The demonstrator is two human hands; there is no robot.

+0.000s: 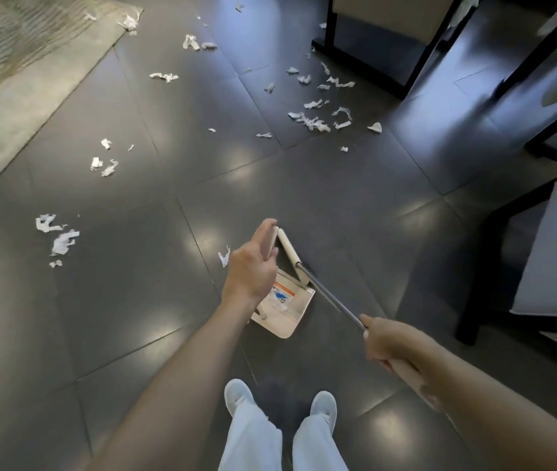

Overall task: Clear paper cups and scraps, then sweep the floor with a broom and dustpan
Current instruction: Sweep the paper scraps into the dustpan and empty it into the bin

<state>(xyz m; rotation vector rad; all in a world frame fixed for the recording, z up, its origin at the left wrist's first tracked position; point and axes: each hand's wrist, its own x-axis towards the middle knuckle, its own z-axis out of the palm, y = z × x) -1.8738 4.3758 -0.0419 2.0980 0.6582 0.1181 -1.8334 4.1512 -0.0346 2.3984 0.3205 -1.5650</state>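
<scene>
Person is standing on dark tile floor (127, 300), pale shoes (238, 396) and pale trousers showing at near edge.

R hand (396, 345) is closing round the broom (328, 294) handle, near right of centre; fist tight on the pale grip end, metal shaft running up-left to the broom head, which is sitting at the far edge of the dustpan (287, 307).

L hand (253, 263) is hanging over the dustpan, fingers loosely curled, thumb pointing far. It is touching or just beside a pale upright handle at the pan's left; cannot tell whether it is actually gripping. Blur here.

Dustpan is lying on floor just beyond the feet, centre frame, cream, w/ orange-and-blue label inside.

Scraps (317, 120) are lying unswept: main cluster far right of centre, near black furniture legs (365, 62); smaller groups far centre, mid left and left (61, 236); one piece just left of L hand. A few are sitting on the rug (15, 79) corner, far left.

Chair (555, 253) w/ pale seat and black frame is standing at right edge, well apart from the dustpan.
</scene>
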